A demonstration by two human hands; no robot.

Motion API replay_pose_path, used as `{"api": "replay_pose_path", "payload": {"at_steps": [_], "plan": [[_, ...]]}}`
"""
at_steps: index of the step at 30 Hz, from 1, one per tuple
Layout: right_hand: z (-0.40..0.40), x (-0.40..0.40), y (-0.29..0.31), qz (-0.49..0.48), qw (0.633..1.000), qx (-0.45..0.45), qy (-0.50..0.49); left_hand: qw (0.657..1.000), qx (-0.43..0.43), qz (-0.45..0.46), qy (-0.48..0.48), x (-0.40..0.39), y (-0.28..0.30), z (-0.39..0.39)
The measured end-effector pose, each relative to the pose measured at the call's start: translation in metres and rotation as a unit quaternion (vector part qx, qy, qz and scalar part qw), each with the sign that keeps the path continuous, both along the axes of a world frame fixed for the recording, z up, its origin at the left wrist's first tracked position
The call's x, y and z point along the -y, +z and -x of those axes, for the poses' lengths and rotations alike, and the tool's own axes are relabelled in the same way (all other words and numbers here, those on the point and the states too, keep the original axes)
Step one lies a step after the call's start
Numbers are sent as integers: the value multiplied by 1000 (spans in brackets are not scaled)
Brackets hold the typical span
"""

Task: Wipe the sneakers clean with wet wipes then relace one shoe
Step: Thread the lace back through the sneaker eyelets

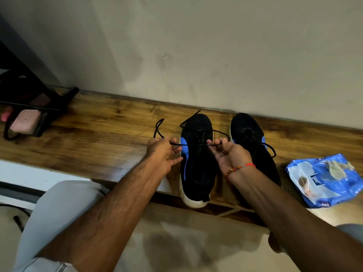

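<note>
Two black sneakers with blue side panels and white soles stand on the wooden shelf (102, 138), toes toward the wall. The left sneaker (197, 163) has its heel hanging over the front edge. Its black lace (159, 128) is stretched across the tongue. My left hand (164, 154) pinches the lace's left part, whose end loops on the wood. My right hand (226, 153), with a red thread bracelet on the wrist, pinches the right part just beside the shoe. The right sneaker (253, 142) sits laced, partly behind my right forearm.
A blue wet wipes pack (324, 179) lies at the shelf's right end. At the far left stands a black rack (37, 107) holding a pink item (25, 121). The wall runs close behind the shoes. My knee in grey trousers is at lower left.
</note>
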State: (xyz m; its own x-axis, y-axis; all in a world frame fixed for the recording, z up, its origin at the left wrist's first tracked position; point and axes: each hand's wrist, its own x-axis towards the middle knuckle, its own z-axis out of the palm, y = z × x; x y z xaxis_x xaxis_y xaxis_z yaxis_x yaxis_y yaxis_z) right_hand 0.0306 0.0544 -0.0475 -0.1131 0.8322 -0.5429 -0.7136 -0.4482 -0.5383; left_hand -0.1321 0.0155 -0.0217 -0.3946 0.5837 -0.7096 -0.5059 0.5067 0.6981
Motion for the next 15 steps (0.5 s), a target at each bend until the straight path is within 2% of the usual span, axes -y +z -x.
{"api": "replay_pose_path", "payload": {"at_steps": [4, 6, 9, 12, 15], "plan": [[2, 4, 5, 26, 1000, -2, -6, 1000, 9, 12, 26, -2, -3, 4], [-2, 3, 9, 13, 1000, 16, 19, 1000, -20, -13, 15, -2, 0, 4], [-12, -2, 17, -39, 985, 146, 88, 987, -121, -89, -60, 0, 10, 2], [-12, -4, 20, -115, 936, 286, 168, 937, -239, -212, -142, 0, 23, 1], [-5, -1, 27, -268, 861, 339, 267, 861, -323, -306, -245, -5, 25, -2]]}}
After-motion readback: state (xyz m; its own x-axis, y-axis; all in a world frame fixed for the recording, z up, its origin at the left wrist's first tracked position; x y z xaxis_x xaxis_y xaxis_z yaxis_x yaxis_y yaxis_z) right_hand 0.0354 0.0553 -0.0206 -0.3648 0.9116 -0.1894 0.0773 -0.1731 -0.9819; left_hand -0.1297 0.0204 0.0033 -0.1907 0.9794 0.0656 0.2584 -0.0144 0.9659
